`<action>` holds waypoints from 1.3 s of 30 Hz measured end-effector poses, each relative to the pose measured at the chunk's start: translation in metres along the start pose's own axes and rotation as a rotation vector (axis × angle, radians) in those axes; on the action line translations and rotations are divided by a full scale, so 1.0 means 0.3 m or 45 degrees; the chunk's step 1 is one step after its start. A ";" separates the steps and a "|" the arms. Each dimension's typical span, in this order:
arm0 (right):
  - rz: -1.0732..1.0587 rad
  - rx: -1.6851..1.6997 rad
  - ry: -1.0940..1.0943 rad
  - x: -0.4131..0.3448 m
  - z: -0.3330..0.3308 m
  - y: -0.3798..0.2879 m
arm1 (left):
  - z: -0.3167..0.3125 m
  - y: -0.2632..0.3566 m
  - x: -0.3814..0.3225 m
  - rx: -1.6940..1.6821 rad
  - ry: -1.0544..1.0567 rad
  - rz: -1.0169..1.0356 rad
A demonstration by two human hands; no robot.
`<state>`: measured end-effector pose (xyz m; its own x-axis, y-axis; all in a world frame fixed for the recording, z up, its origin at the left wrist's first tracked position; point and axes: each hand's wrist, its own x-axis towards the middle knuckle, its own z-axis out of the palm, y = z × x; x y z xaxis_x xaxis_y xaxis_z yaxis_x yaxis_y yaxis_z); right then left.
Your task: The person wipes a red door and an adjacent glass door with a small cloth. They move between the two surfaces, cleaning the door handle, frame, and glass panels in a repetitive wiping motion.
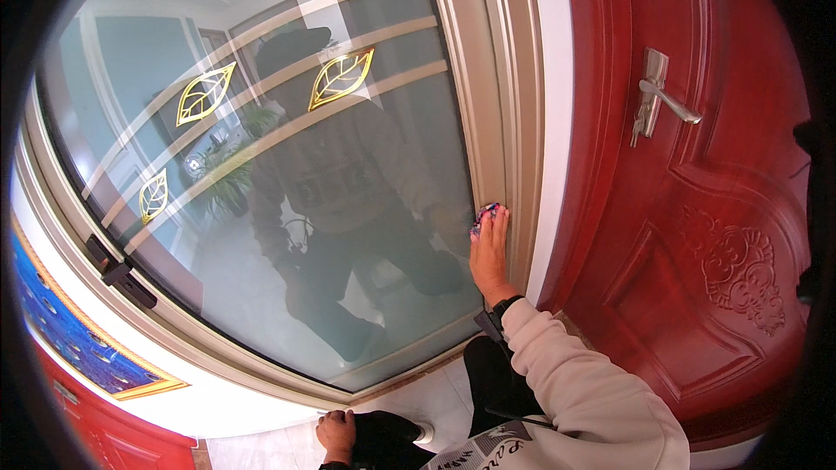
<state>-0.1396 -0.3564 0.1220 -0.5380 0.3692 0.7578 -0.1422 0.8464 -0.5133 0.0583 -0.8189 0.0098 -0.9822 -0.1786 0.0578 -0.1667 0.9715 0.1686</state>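
Observation:
My right hand (491, 251) presses a crumpled multicoloured cloth (484, 220) against the right side of the beige metal door frame (491, 176), beside the glass edge. Its fingers are stretched over the cloth, which is partly hidden beneath them. Low in the view, my left hand (336, 434) rests on my bent knee in dark trousers, fingers curled in and no object seen in it. Before me stands a large glass door panel (392, 209) with pale curved stripes and gold leaf outlines (341, 80). The glass mirrors my crouching figure and the room.
To the right is a red carved door (653, 261) with a metal lever handle (669, 99) and keys hanging in it. A black latch (121, 271) sits on the glass door's left frame. At lower left hangs a gold-framed blue picture (78, 339), near another red door (104, 427).

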 end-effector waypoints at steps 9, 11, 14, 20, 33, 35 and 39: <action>-0.262 0.097 0.366 0.417 -0.095 -0.277 | 0.016 -0.001 0.011 -0.024 -0.019 -0.012; -0.347 0.080 0.459 0.558 -0.116 -0.400 | 0.024 0.002 0.018 -0.091 0.026 -0.010; -0.484 0.114 0.539 0.671 -0.122 -0.606 | 0.034 0.011 0.030 -0.129 0.080 0.001; -0.809 0.294 0.423 0.619 -0.068 -1.009 | 0.043 0.039 0.057 -0.115 0.083 -0.032; -0.966 -0.116 0.740 1.061 -0.299 -0.925 | 0.050 0.092 0.099 0.010 0.056 -0.006; -0.865 -0.166 0.732 1.095 -0.356 -0.805 | 0.044 0.086 0.098 -0.008 0.044 0.003; -0.836 -0.185 0.616 1.011 -0.353 -0.602 | 0.039 0.087 0.088 0.037 0.007 -0.019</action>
<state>-0.1893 -0.3565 0.4872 0.0392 -0.1213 0.9918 -0.1764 0.9762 0.1263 0.0271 -0.7966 0.0043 -0.9792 -0.1936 0.0607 -0.1837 0.9729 0.1405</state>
